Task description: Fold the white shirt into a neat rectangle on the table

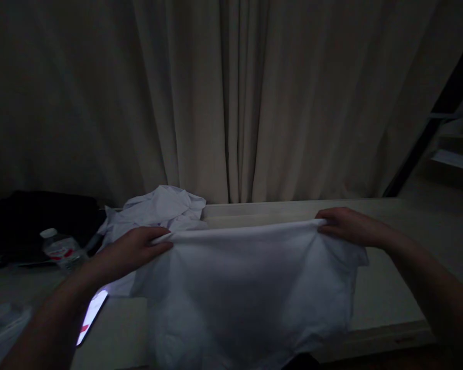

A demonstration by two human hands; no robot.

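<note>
A white garment [247, 288], which looks like a short-sleeved shirt, hangs stretched between my two hands above the table. My left hand [144, 246] pinches its upper edge at the left. At the right end of that same edge, my right hand [341, 226] grips the cloth between thumb and fingers. The top edge is pulled almost straight, and the lower part hangs down toward me, slightly blurred. Behind my left hand lies a crumpled heap of white cloth [164, 205].
Beige curtains [200, 103] hang behind the pale table [386, 293]. To the left are a clear plastic bottle [64, 250], a lit phone [92, 316], dark cloth [38, 216] and a plastic bag [3, 334]. Shelves [457, 154] stand at the far right.
</note>
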